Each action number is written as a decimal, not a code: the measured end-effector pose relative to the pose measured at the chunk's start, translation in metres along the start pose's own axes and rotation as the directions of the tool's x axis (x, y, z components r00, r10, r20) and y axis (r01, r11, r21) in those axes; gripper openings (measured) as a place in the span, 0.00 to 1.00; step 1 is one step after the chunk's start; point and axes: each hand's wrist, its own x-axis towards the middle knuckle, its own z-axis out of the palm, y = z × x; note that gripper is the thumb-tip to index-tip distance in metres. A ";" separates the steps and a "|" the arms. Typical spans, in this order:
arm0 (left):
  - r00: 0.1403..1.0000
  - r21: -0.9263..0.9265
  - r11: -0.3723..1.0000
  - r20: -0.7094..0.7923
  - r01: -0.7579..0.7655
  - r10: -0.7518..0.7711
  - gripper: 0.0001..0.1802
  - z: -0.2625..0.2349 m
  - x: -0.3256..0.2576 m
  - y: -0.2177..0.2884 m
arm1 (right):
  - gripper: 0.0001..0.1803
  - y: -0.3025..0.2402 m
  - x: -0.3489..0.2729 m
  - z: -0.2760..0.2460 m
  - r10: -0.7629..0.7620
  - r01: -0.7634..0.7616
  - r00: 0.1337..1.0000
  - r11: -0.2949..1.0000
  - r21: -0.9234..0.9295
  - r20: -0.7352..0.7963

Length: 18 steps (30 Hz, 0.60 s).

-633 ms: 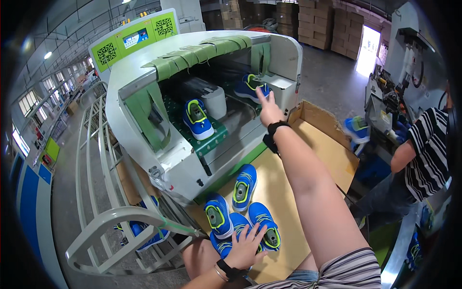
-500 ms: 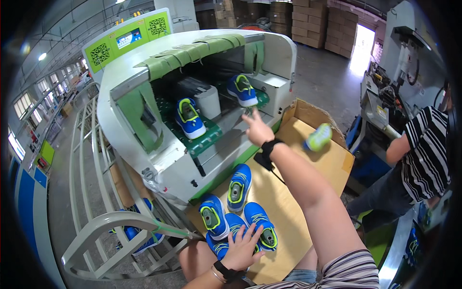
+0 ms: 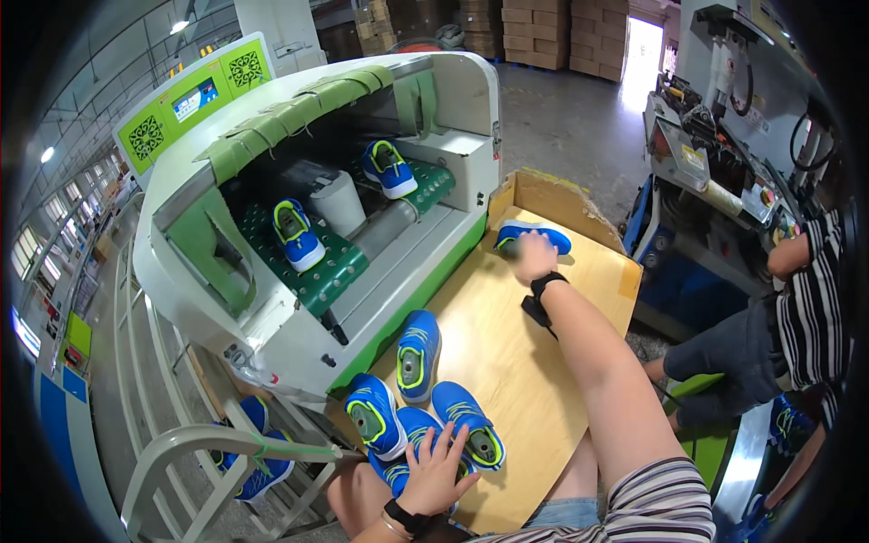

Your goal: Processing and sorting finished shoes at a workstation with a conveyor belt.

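Observation:
My right hand [image 3: 536,257] is at the far right of the board, its fingers closed on a blue sneaker [image 3: 558,238] that lies sideways there; the fingertips are blurred. My left hand [image 3: 434,480], fingers spread, rests over a cluster of blue sneakers with yellow-green collars near me. Around it are a sneaker [image 3: 374,412] on the left, one [image 3: 466,421] on the right and one [image 3: 417,353] farther off; others are partly hidden under the hand. Inside the machine's opening, two more stand on the green belt, a left sneaker [image 3: 297,237] and a right sneaker [image 3: 391,172].
The white machine [image 3: 272,348] with green flaps stands ahead, beside the cardboard-edged board [image 3: 534,362]. A metal rail rack [image 3: 217,439] with sneakers behind it is at left. At right, a person in a striped shirt [image 3: 810,299] stands by another machine [image 3: 697,172].
My right hand has moved from the machine's opening to the far right of the board and onto a sneaker, which was blurred in motion before. The view has shifted right.

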 end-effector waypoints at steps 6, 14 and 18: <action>0.999 0.020 0.999 -0.009 -0.035 0.035 0.49 0.002 0.001 -0.004 | 0.44 0.069 0.056 0.002 0.339 -0.329 0.940 0.923 0.202 -0.021; 1.000 -0.013 1.000 -0.018 -0.019 0.019 0.48 0.005 -0.002 -0.003 | 0.48 0.081 0.036 0.007 0.261 -0.257 0.963 0.964 0.061 -0.071; 1.000 -0.010 1.000 0.010 0.012 -0.012 0.49 -0.002 -0.002 0.002 | 0.32 0.079 -0.007 0.023 0.194 -0.200 0.978 0.791 0.578 0.073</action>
